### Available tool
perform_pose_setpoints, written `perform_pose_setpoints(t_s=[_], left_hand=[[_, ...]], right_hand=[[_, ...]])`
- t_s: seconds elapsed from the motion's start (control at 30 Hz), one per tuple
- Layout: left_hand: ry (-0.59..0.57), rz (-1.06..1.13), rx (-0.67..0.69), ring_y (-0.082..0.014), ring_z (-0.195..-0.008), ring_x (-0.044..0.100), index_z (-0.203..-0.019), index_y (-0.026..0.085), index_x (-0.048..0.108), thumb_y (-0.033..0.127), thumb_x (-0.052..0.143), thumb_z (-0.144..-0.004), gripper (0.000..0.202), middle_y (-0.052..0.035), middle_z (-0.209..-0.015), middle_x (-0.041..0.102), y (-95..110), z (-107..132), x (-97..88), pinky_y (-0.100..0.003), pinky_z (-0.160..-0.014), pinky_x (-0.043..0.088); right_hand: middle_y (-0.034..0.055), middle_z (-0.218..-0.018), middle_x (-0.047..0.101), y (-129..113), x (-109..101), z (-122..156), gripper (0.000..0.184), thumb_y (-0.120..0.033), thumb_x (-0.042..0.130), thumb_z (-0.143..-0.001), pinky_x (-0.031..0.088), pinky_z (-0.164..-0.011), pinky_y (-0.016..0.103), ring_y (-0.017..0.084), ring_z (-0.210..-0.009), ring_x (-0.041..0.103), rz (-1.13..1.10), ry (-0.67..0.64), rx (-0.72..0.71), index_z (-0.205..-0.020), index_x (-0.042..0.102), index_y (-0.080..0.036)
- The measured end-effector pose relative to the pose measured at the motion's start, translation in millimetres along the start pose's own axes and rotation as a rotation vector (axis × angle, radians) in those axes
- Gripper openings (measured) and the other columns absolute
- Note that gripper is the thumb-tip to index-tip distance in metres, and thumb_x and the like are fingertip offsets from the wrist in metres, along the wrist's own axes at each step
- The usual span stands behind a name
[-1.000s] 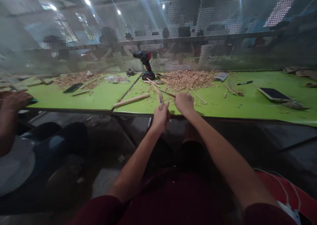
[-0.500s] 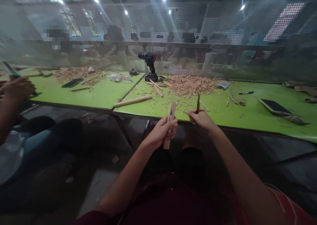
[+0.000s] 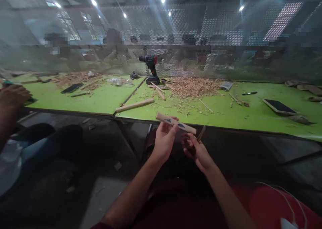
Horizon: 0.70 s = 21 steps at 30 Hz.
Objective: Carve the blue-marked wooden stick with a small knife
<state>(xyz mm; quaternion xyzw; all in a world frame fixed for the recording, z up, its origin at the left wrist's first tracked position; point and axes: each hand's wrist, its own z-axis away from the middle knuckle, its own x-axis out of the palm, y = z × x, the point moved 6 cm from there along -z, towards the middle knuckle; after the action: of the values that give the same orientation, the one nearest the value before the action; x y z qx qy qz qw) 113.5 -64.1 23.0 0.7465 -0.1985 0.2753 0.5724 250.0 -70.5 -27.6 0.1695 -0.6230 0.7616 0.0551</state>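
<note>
Perforated screen [image 3: 181,24] across the top of the frame; green table [image 3: 233,116] spans the middle, near edge running left to right; pile of wood shavings [image 3: 193,87] at upper centre, a second pile [image 3: 79,78] at upper left; red surface [image 3: 269,205] at lower right, white cord [image 3: 289,198] over it; co-worker's hand [image 3: 15,96] at far left edge, green bit of something by it; left hand [image 3: 164,141] at centre, just below the table edge in frame, closed around a wooden piece, thumb on the near face, fingers behind; right hand [image 3: 200,153] just right of it, fingers curled in, gripping a thin tool [image 3: 201,133], handle mostly hidden in the fist; cordless drill [image 3: 151,67] upright on its battery at upper centre, nose pointing left; wooden piece [image 3: 187,127] at frame centre, in front of the table edge, contact with table can't tell; its long axis runs left to right, slanting down to the right, one end pointing upper left, the other lower right toward the tool; marked face turned to the camera, blue marks [image 3: 181,125] on it; phone [image 3: 279,107] lying at right; round wooden rod [image 3: 135,105] left of centre, near the table edge, right end higher in frame; exposed part of the tool points up and slightly right; pen [image 3: 249,93] at right, lying roughly crosswise.
</note>
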Motion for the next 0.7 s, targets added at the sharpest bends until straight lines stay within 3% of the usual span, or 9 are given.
perform_pose_setpoints(t_s=[0.13,0.27,0.33,0.4,0.47,0.5,0.57,0.63,0.7], left_hand=[[-0.027,-0.384,0.213,-0.0172,-0.093,0.065,-0.089,0.019,0.072,0.025,0.082,-0.074,0.019,-0.0054,-0.097,0.068,18,12,-1.7,-0.027,-0.086,0.051],[-0.115,-0.510,0.248,-0.0170,-0.086,0.064,-0.092,0.020,0.072,0.023,0.080,-0.076,0.018,-0.0049,-0.094,0.066,24,19,0.7,-0.027,-0.079,0.052],[-0.223,-0.460,0.136,-0.0186,-0.094,0.064,-0.104,0.022,0.070,0.020,0.080,-0.075,0.031,-0.0061,-0.104,0.065,20,22,2.2,-0.028,-0.082,0.052],[-0.373,-0.331,-0.104,-0.0212,-0.099,0.063,-0.120,0.026,0.064,0.019,0.084,-0.069,0.056,-0.0070,-0.114,0.064,11,27,3.8,-0.029,-0.079,0.055],[-0.512,-0.166,-0.382,-0.0220,-0.095,0.064,-0.129,0.028,0.056,0.021,0.089,-0.061,0.076,-0.0067,-0.111,0.061,1,38,5.5,-0.027,-0.065,0.056],[-0.549,-0.098,-0.494,-0.0199,-0.087,0.064,-0.128,0.027,0.055,0.026,0.089,-0.063,0.074,-0.0055,-0.104,0.060,-3,43,5.6,-0.023,-0.055,0.053],[-0.551,-0.019,-0.620,-0.0123,-0.067,0.057,-0.116,0.023,0.057,0.038,0.082,-0.074,0.051,-0.0006,-0.085,0.053,-7,49,4.0,-0.015,-0.040,0.039],[-0.508,0.001,-0.643,-0.0061,-0.052,0.043,-0.099,0.020,0.056,0.046,0.070,-0.085,0.033,0.0041,-0.072,0.042,-10,48,0.9,-0.012,-0.035,0.026],[-0.494,0.000,-0.631,-0.0044,-0.049,0.036,-0.089,0.019,0.054,0.050,0.067,-0.086,0.034,0.0056,-0.067,0.038,-10,45,-2.1,-0.012,-0.035,0.022]], right_hand=[[-0.0035,-0.069,0.057,-29,6,-8,0.048,-0.066,0.072,-0.073,0.029,-0.041,0.021,0.005,-0.043,0.033,-0.109,-0.043,-0.057,-0.085,0.060,-0.021],[-0.0069,-0.058,0.049,-60,7,-17,0.042,-0.057,0.072,-0.075,0.024,-0.040,0.021,0.005,-0.040,0.030,-0.021,-0.013,-0.135,-0.093,0.063,-0.020],[-0.0065,-0.056,0.048,-72,5,-21,0.038,-0.052,0.074,-0.074,0.022,-0.039,0.020,0.006,-0.042,0.033,0.024,0.019,-0.150,-0.090,0.064,-0.019],[-0.0050,-0.058,0.049,-83,5,-25,0.034,-0.047,0.077,-0.071,0.020,-0.038,0.020,0.007,-0.045,0.035,0.059,0.032,-0.164,-0.084,0.064,-0.019],[-0.0033,-0.061,0.051,-94,7,-30,0.032,-0.045,0.079,-0.069,0.018,-0.038,0.021,0.007,-0.046,0.035,0.118,0.014,-0.174,-0.078,0.063,-0.019],[-0.0026,-0.061,0.051,-99,9,-33,0.031,-0.044,0.079,-0.069,0.017,-0.038,0.021,0.007,-0.047,0.035,0.160,-0.002,-0.175,-0.075,0.062,-0.019],[-0.0018,-0.058,0.050,-108,15,-38,0.031,-0.043,0.078,-0.071,0.015,-0.039,0.022,0.007,-0.047,0.035,0.265,-0.044,-0.190,-0.068,0.059,-0.019],[-0.0022,-0.054,0.047,-117,22,-41,0.031,-0.042,0.073,-0.077,0.016,-0.041,0.023,0.008,-0.046,0.034,0.372,-0.098,-0.212,-0.064,0.057,-0.019],[-0.0034,-0.052,0.043,-124,28,-44,0.031,-0.041,0.069,-0.081,0.016,-0.042,0.023,0.008,-0.045,0.032,0.458,-0.161,-0.221,-0.064,0.057,-0.019]])
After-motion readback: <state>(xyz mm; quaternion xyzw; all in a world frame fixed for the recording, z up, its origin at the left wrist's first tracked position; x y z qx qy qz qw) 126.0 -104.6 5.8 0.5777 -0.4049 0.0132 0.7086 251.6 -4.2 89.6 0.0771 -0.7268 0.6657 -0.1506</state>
